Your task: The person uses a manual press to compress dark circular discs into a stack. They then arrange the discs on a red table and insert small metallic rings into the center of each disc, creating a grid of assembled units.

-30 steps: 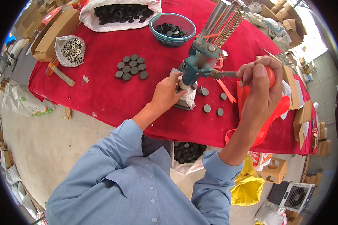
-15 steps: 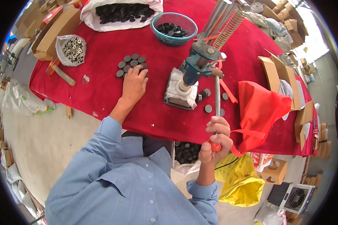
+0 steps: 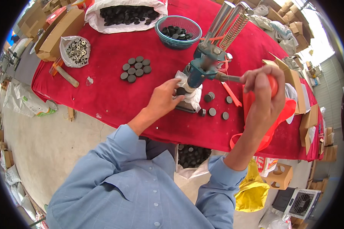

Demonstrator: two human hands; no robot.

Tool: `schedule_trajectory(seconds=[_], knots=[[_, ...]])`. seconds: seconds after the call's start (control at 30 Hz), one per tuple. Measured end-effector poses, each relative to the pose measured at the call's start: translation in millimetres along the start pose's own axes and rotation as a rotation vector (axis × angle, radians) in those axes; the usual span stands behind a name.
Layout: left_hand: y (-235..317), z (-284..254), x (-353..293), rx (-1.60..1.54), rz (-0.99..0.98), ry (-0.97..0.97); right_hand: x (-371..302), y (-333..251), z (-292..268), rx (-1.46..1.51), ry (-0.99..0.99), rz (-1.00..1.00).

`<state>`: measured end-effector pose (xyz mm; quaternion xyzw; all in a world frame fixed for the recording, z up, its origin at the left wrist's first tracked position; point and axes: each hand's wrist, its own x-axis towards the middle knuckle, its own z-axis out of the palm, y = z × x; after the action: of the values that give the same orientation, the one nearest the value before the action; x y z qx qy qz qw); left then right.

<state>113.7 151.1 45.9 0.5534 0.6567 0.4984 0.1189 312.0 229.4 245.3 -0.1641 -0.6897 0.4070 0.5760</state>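
My left hand (image 3: 162, 100) pinches a small black disc (image 3: 180, 91) at the white-wrapped base (image 3: 195, 100) of a green hand press (image 3: 199, 72). Raised at the right, my right hand (image 3: 264, 86) is closed around the red knob (image 3: 272, 86) of the press lever (image 3: 230, 78). That lever now sticks out sideways from the press. Left of the press, a cluster of dark discs (image 3: 131, 71) lies flat on the red cloth (image 3: 107, 91). A few more discs (image 3: 212, 112) lie right of the base.
A teal basket (image 3: 178, 42) and a white sack (image 3: 93, 17) at the back hold black pieces. Metal rings fill a plastic bag (image 3: 64, 57) beside a hammer (image 3: 67, 76). A red bag (image 3: 252, 100) lies under my right forearm. Cardboard boxes (image 3: 61, 36) stand along the sides.
My left hand has gone from the disc cluster to the press base with a disc. My right hand has swung the lever up and to the right.
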Motion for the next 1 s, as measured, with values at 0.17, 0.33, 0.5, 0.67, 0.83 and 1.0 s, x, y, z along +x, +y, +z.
schedule_trajectory(seconds=[0.17, 0.33, 0.5, 0.67, 0.83, 1.0], knots=[[3, 23, 16, 0.057, 0.076, 0.032, 14, -1, 6, 0.021, 0.020, 0.034], [4, 21, 13, 0.051, 0.031, 0.054, -27, 8, 3, -0.049, 0.080, -0.099], [-32, -35, 3, 0.391, 0.151, 0.242, -112, 41, -11, -0.123, -0.109, -0.339], [-84, -91, -24, 0.791, -0.077, 0.310, -159, 60, -2, -0.191, 0.015, -0.294], [-91, -99, -44, 0.650, -0.113, 0.261, -138, 51, -6, -0.176, -0.057, -0.287], [-81, -93, -51, 0.439, -0.062, 0.251, -146, 55, 0, -0.095, 0.042, -0.270]])
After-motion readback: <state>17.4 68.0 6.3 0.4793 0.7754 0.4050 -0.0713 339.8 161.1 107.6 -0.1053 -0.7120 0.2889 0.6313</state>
